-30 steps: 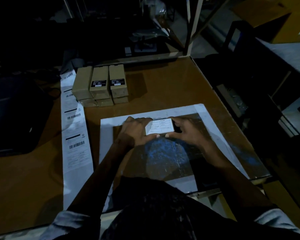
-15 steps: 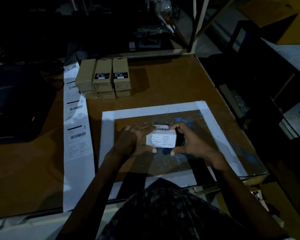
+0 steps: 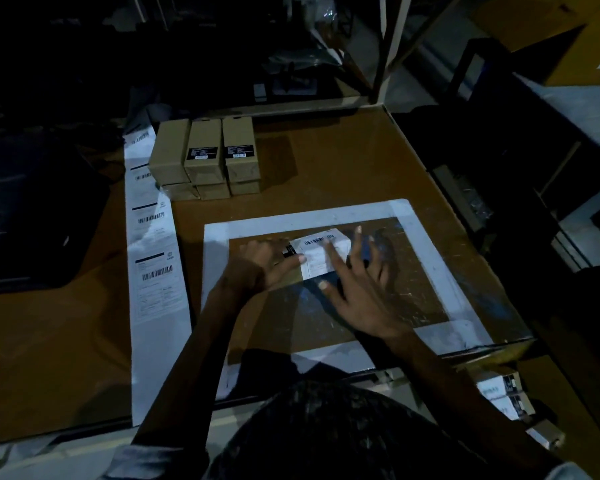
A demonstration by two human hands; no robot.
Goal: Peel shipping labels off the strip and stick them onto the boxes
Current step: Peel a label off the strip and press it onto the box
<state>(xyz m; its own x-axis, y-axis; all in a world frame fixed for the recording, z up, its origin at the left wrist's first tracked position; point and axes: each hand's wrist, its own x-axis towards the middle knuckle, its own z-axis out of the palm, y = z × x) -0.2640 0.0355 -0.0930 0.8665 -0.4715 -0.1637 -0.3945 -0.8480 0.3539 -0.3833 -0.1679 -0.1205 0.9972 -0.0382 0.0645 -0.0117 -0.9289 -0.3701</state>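
Note:
A small cardboard box (image 3: 293, 276) lies inside the white-bordered work mat (image 3: 420, 230), with a white shipping label (image 3: 317, 252) wrapped over its top. My left hand (image 3: 262, 263) grips the box's left end, thumb along its near side. My right hand (image 3: 357, 289) is spread flat, its straight fingers pressing on the label and the box's right side. A long white label strip (image 3: 155, 268) with several barcoded labels runs down the table's left part. A stack of brown boxes (image 3: 205, 157) stands at the back; two of them show small black labels.
A dark machine (image 3: 32, 216) sits at the far left of the brown table (image 3: 343, 161). A metal frame post (image 3: 394, 46) rises behind the table. More labelled boxes (image 3: 503, 396) lie low at the right, below the table's edge.
The box was held up between both hands; now it lies on the mat. My right hand has opened flat over the label, while my left hand stays at the box's left end.

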